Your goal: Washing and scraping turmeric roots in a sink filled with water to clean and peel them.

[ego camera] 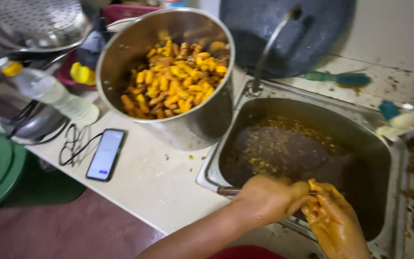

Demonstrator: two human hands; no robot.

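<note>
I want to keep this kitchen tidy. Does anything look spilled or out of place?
Yes. Small yellow bits lie scattered on the white counter beside the big pot, and a phone lies close to the wet sink.

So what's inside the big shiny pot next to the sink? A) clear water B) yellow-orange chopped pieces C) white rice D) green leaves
B: the big metal pot on the counter is filled with yellow-orange chopped pieces, piled up to near its rim.

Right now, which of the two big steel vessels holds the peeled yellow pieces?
The round pot on the counter, left of the sink; the sink holds only dark water and scraps.
</note>
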